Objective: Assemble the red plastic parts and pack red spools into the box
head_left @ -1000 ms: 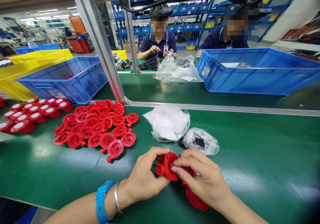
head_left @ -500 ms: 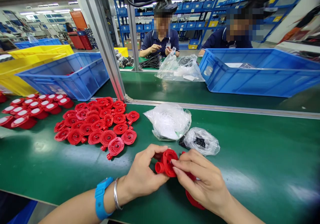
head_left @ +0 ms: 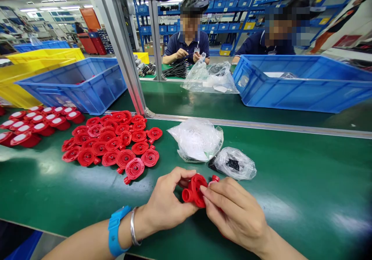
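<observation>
Over the green table [head_left: 305, 167], the biggest containers are blue bins. The right blue bin [head_left: 290, 93] contains a pale sheet [head_left: 273, 74] and some clear plastic; the left blue bin [head_left: 78, 93] has a few red pieces inside. Beside it are yellow bins [head_left: 17, 76], whose contents I cannot tell. The left hand [head_left: 167, 202] holds a red housing [head_left: 194, 186]. The right hand [head_left: 240, 213] is narrow, fingertips pinched at the housing's middle; whether they hold a small part, I cannot tell. A larger bag [head_left: 197, 140] shows whitish contents, a smaller bag [head_left: 244, 165] black ones. The housing is between both hands, opening sideways. Fine fingertip work inside it seems in hand, calling for steady holding and light, centred pressure.
</observation>
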Tool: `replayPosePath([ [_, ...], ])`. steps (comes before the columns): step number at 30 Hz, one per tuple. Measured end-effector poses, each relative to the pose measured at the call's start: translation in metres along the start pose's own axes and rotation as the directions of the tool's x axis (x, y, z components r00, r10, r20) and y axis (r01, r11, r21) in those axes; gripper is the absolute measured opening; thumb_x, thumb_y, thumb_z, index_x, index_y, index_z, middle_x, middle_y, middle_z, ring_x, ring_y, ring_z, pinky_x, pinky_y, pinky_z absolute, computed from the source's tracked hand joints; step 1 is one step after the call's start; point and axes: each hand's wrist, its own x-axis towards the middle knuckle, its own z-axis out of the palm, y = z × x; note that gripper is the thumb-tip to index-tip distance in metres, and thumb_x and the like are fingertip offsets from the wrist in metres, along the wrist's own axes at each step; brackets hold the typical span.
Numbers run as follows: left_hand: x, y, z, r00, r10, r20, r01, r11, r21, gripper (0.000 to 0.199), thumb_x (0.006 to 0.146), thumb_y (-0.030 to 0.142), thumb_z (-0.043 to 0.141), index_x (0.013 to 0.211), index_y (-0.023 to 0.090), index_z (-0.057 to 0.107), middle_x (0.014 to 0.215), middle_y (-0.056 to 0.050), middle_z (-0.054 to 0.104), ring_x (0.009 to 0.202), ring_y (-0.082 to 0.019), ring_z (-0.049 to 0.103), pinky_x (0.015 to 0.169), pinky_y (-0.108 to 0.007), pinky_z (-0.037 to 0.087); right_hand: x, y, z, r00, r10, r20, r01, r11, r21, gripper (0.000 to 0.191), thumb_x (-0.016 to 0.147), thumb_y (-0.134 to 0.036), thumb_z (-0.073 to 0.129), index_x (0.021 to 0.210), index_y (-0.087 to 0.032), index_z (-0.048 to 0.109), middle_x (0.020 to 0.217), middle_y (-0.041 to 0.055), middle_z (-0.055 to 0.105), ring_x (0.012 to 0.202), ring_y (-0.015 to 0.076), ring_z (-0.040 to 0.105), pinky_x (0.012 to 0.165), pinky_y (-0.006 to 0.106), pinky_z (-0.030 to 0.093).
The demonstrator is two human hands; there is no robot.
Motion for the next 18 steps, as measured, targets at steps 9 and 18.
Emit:
replayPosePath([
  [9,-0.003,-0.004,-0.002,0.999,0.048,-0.014,-0.047,0.995,0.083,0.045,0.073,0.017,0.074,0.113,0.024,0.055,0.099,0.002,0.070,0.084,-0.013,0.069,0.078,-0.022,0.056,0.009,-0.009,-0.001,0.993,0.099,0.066,-0.105,0.990,0.096,0.027,0.078,0.001,0.058,0.101,-0.013,0.063,0.080,0.0091,0.063,0.067,0.0150,0.052,0.059,0.032,0.048],
  [18,-0.001,-0.008,-0.001,0.956,0.293,-0.032,-0.282,0.941,0.188,0.059,0.070,0.008,0.074,0.121,0.027,0.050,0.110,0.000,0.068,0.097,-0.013,0.068,0.086,-0.022,0.055,0.008,0.002,-0.010,0.934,0.338,0.113,-0.357,0.878,0.319,0.022,0.085,-0.010,0.059,0.100,-0.022,0.070,0.079,0.0023,0.059,0.067,0.0107,0.057,0.056,0.023,0.048],
])
